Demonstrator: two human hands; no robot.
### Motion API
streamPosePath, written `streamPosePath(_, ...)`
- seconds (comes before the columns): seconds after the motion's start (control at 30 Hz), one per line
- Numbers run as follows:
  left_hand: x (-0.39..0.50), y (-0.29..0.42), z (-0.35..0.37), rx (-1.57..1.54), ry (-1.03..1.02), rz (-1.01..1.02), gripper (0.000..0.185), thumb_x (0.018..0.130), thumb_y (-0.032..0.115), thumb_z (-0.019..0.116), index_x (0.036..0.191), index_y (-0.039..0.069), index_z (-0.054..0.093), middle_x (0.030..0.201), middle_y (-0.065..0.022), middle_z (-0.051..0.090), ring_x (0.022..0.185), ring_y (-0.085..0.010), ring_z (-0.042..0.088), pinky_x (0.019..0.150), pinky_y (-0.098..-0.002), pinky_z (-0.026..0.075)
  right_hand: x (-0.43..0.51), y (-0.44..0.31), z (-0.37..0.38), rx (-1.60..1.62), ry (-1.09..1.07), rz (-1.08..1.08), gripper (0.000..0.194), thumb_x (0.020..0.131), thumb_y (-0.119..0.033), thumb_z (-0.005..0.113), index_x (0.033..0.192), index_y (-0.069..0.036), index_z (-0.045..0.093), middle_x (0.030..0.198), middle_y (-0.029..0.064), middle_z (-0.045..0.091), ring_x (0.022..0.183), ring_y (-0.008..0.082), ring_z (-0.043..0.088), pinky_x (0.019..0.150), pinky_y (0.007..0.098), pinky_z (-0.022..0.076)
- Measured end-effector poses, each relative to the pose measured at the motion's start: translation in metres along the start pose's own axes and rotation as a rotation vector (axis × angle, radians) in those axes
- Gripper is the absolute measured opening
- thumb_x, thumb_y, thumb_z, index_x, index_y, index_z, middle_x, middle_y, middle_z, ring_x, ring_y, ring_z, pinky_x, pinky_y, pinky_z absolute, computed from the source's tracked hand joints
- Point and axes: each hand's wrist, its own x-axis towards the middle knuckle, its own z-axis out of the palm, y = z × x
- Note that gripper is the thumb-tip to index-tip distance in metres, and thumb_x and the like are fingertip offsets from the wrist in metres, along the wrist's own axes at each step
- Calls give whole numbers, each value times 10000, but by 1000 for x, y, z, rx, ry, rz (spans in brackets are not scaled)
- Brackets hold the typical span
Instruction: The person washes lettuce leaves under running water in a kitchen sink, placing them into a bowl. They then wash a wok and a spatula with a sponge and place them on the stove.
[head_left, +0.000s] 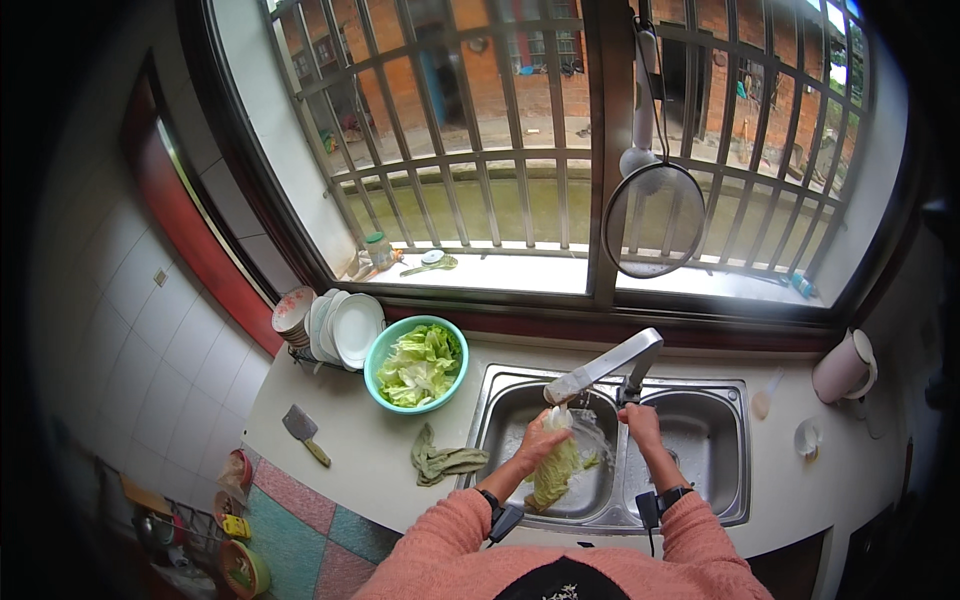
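My left hand (541, 444) grips leafy greens (555, 469), pale at the stem end, in the left basin (504, 420) of a steel double sink. The stem end is just under the spout of the faucet (600, 367). Clear water splashes beside the leaves, and a small torn piece of leaf (591, 460) lies to their right. My right hand (640, 421) is closed at the base of the faucet, on its handle, which the fingers mostly hide. A turquoise bowl (373, 390) of torn lettuce leaves (420, 364) stands left of the sink.
A cleaver (301, 427) and a crumpled green cloth (442, 459) lie on the counter to the left. Plates (356, 330) and stacked bowls (294, 309) stand in a rack. A strainer (654, 219) hangs at the barred window. On the right stands a pink kettle (838, 367).
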Motion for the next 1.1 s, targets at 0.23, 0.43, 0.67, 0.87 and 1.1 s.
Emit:
streamPosePath(0.23, 2, -20, 13, -340, 44, -49, 382, 815, 74, 716, 1163, 89, 559, 1007, -16, 631, 882, -124, 618, 760, -286, 514, -69, -53, 50, 250, -613, -363, 1080, 765, -367, 782, 1495, -6, 73, 1385, 212, 447, 1281, 286, 448, 1067, 333, 344)
streamPosePath(0.43, -4, -23, 8, -291, 50, -124, 380, 822, 45, 690, 1165, 92, 533, 1009, -20, 621, 913, -133, 619, 742, -290, 525, -73, -52, 67, 274, -658, -371, 1296, 676, -312, 854, 1475, 18, -111, 1376, 220, 450, 1260, 273, 469, 1055, 346, 362)
streamPosePath(0.67, -10, -9, 10, -96, -21, -13, 272, 824, 87, 713, 1047, 92, 558, 923, 1, 600, 861, -87, 566, 755, -253, 478, -84, -48, 78, 382, -664, -160, 514, 733, -186, 741, 1184, -26, 554, 1096, 93, 631, 983, 158, 599, 847, 314, 488)
streamPosePath(0.87, -16, 3, 15, 242, -1, 217, 256, 812, 160, 750, 977, 80, 572, 878, 5, 593, 816, -75, 536, 728, -243, 463, -99, -74, 62, 382, -582, -110, 257, 756, -139, 672, 986, -25, 660, 895, 46, 659, 829, 146, 610, 722, 313, 499)
streamPosePath(1.1, -11, -4, 18, 288, 51, 225, 263, 808, 158, 753, 992, 55, 597, 877, 1, 615, 812, -72, 552, 732, -242, 479, -105, -76, 63, 420, -647, -93, 347, 800, -191, 662, 1111, -48, 610, 995, 41, 639, 893, 141, 594, 773, 310, 486)
